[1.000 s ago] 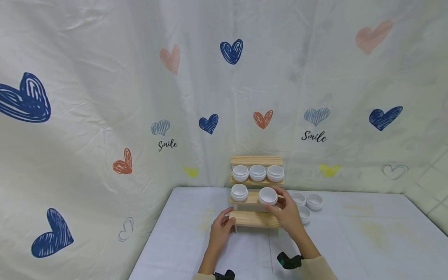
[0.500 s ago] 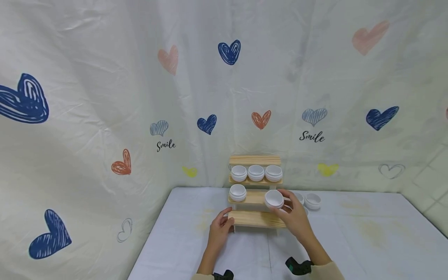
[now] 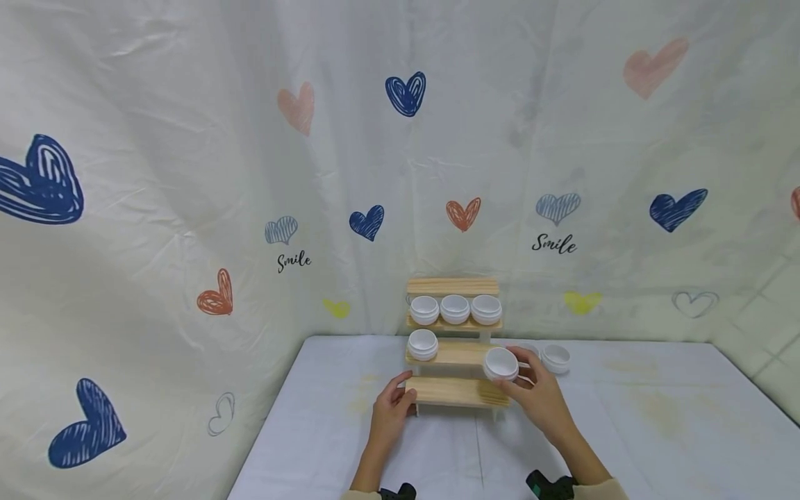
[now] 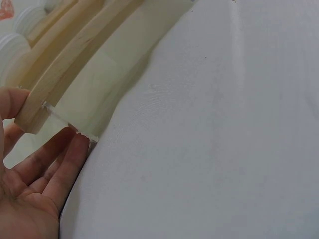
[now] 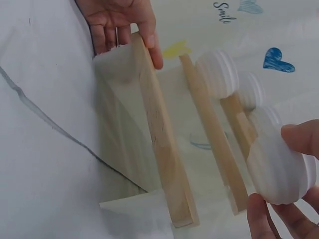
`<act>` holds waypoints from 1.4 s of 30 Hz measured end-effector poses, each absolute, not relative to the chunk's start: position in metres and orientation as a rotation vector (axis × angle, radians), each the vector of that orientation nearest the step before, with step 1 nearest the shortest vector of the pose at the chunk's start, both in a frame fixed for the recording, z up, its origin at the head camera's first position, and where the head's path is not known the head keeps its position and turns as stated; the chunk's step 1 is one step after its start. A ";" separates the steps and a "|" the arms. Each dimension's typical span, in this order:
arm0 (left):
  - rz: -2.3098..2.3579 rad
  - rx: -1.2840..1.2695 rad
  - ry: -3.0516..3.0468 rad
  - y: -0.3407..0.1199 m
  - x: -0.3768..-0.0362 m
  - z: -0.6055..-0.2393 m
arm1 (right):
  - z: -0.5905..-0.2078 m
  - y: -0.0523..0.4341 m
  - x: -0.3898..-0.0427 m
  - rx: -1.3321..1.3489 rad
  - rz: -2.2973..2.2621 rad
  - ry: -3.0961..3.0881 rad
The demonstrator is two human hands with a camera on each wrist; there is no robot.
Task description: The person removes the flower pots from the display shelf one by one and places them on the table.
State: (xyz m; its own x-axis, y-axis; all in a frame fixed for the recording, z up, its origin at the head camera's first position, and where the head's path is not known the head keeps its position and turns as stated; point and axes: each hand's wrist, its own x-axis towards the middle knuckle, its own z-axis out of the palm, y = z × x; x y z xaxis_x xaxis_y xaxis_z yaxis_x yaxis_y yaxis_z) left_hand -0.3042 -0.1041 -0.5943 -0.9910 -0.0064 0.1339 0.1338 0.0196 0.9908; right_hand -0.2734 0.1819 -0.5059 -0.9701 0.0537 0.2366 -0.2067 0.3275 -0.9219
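Cup is pinched by right hand near the wooden stand; its hollow is shown in head view, only its outside in right wrist view. Lowest board is gripped by left hand.

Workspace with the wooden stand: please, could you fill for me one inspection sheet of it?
Surface: white cloth, yellowish stains at right.
Job's things: tiered wooden stand; three white cups on an upper tier, one cup at the left of the tier below; more cups right of the stand, partly hidden.
Clutter: nothing seen.
Hands: left hand grips the lowest board at its left end; right hand holds another cup.
Cables: nothing seen.
Surroundings: pale curtain printed with hearts and "Smile".
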 end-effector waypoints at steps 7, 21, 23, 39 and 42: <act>-2.136 -0.145 -2.163 -0.104 -0.304 -0.595 | -0.509 0.192 -0.271 0.129 1.714 -2.364; -2.109 -0.136 -2.183 -0.107 -0.305 -0.593 | -0.513 0.203 -0.270 0.099 1.700 -2.365; -2.108 -0.142 -2.188 -0.108 -0.304 -0.593 | -0.513 0.205 -0.269 0.084 1.696 -2.383; -2.040 -0.113 -2.246 -0.104 -0.305 -0.595 | -0.516 0.217 -0.270 0.034 1.651 -2.447; -2.040 -0.104 -2.249 -0.103 -0.302 -0.590 | -0.518 0.221 -0.271 0.027 1.621 -2.462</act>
State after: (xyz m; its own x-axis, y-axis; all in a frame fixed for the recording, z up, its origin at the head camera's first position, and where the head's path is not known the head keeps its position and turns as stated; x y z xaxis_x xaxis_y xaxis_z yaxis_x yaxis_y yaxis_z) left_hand -0.3016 -0.1032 -0.5904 -0.9924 -0.0186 0.1219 0.1195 0.0982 0.9880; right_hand -0.2710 0.2208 -0.5180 -0.9811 0.0905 0.1707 -0.1210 0.4010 -0.9081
